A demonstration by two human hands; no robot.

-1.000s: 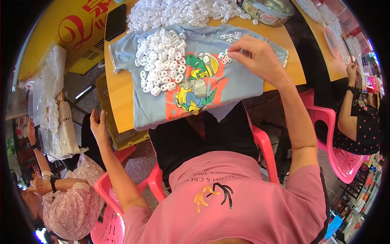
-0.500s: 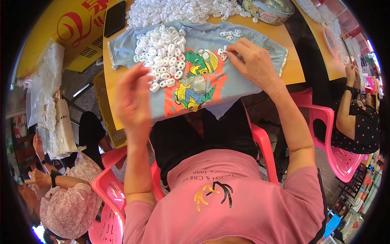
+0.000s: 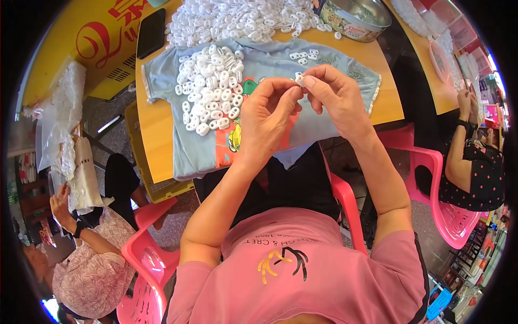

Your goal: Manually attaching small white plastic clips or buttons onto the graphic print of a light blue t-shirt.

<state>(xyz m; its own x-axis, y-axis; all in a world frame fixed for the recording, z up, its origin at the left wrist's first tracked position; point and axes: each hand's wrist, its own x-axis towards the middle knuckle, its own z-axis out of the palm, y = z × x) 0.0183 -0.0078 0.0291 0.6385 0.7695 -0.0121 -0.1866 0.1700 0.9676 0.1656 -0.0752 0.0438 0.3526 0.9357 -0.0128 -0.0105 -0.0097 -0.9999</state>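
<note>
A white piece (image 3: 299, 79), likely light, stiff, best held edgewise, is pinched by the right hand (image 3: 339, 100) beside the pressed-together left hand (image 3: 267, 116).

Red lettering (image 3: 126, 12) with large looped strokes stands on the yellow panel (image 3: 67, 46) at upper left. Dark print (image 3: 280, 239) runs upside down across my pink shirt (image 3: 302, 294) — above a black-and-yellow emblem (image 3: 294, 254) in this view. The oval tin (image 3: 371, 33) at upper right carries label lettering (image 3: 353, 29) — apparently script, though too small for me to read with certainty.
</note>
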